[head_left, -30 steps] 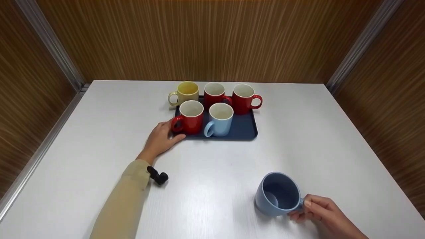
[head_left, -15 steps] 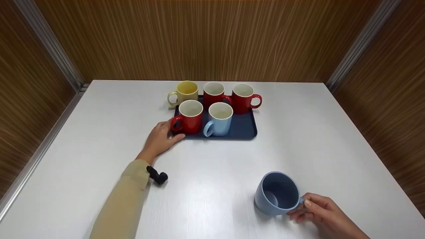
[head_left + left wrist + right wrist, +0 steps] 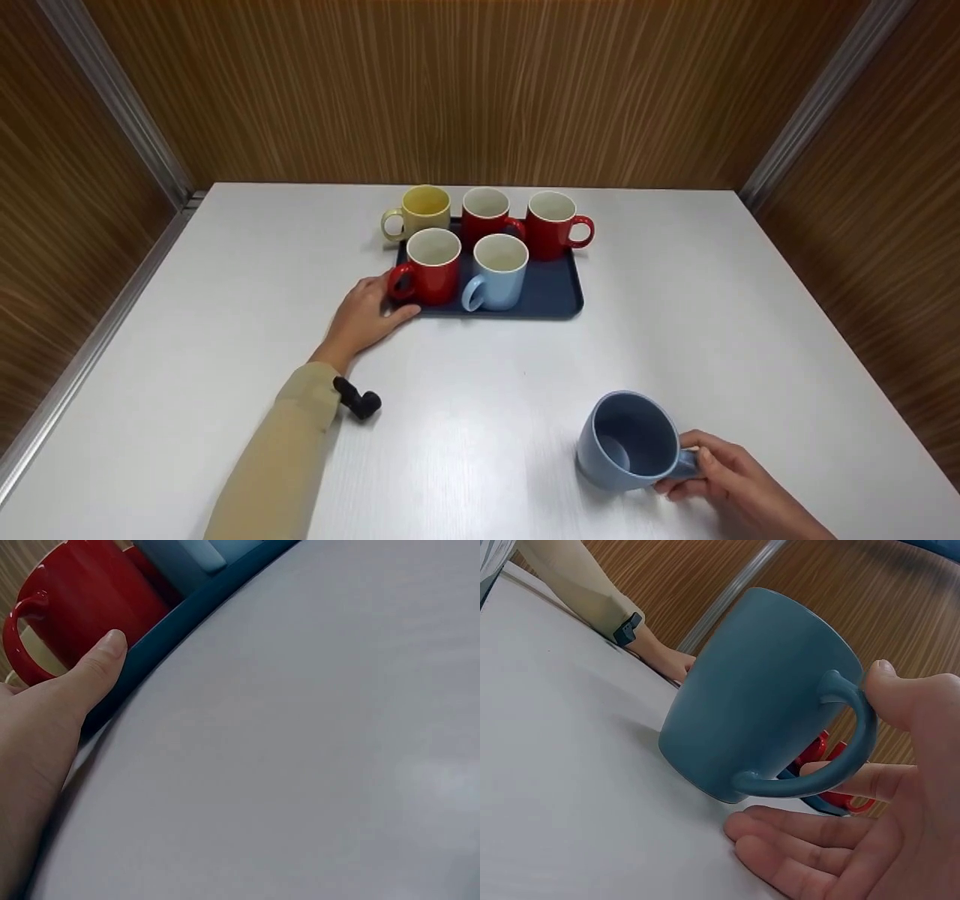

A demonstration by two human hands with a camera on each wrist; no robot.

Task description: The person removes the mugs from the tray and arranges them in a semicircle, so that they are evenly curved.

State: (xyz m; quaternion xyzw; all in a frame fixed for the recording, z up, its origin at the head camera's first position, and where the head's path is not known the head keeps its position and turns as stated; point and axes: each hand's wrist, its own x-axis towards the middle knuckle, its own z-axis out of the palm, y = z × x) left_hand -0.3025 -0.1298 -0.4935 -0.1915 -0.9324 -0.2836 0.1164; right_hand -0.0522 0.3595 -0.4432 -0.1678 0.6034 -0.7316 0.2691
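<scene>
At the near right of the white table, a grey-blue mug [image 3: 628,442] stands upright with its handle toward the right hand [image 3: 739,480]. In the right wrist view, the thumb is by the top of the mug handle [image 3: 862,739], one finger extends behind the loop, and the other fingers lie loosely spread below. The left hand [image 3: 365,319] holds the front-left corner of a dark blue tray [image 3: 551,289], its thumb on the front rim; its other fingertips are partly hidden behind a red mug [image 3: 433,270]. Beside that mug is a light blue mug [image 3: 499,274].
A yellow mug [image 3: 425,210] and two more red mugs, one in the middle [image 3: 484,217] and one at the right [image 3: 550,225], form the tray's back row. Wood-grain panels [image 3: 465,90] wall the table at the back and sides.
The right hand has loosened its pinch on the grey-blue mug's handle, and more of the handle shows now. The mug, the left hand and the tray have stayed in place.
</scene>
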